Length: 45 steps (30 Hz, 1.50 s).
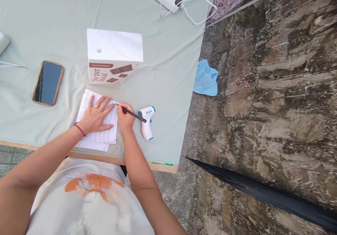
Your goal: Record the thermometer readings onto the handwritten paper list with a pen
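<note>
Left hand [97, 117] is spread flat on the written sheets [105, 137], gripping nothing, probably so they don't slide on the tabletop [168, 87]. Right hand [126, 122] pinches a black pen [134, 114], tip by their upper-right corner.

Head camera (single view) faces steeply down.

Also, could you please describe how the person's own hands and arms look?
The left hand wears a yellow ring, with a thin red bracelet around the wrist. No jewellery shows on the right hand. No gloves or sleeves are visible.
</note>
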Each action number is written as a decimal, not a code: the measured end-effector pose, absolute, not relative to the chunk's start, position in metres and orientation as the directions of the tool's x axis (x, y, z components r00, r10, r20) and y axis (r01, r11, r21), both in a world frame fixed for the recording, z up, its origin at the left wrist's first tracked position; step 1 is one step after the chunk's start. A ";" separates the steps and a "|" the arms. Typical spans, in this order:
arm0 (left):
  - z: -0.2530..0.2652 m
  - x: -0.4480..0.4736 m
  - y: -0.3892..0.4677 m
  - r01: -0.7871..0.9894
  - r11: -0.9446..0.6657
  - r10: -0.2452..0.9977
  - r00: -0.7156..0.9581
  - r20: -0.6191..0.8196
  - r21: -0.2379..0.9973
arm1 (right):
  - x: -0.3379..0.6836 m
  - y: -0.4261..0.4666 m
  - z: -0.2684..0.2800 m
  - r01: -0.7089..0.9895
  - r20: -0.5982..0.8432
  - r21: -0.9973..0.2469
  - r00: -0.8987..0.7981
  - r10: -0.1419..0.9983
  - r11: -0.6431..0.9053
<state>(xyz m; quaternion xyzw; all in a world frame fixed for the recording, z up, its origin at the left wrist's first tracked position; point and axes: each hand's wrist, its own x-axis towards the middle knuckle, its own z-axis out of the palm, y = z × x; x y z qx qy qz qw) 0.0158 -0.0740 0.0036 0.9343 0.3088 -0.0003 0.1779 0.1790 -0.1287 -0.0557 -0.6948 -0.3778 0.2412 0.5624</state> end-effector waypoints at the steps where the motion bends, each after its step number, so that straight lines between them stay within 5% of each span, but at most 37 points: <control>1: 0.004 0.016 -0.074 0.579 -0.748 0.575 0.809 -0.118 0.325 | 0.179 -0.129 -0.056 0.250 0.088 -0.965 0.603 0.793 -0.083; 45: 0.005 0.017 -0.073 0.581 -0.731 0.584 0.804 -0.112 0.358 | 0.177 -0.127 -0.059 0.240 0.058 -0.962 0.648 0.759 -0.131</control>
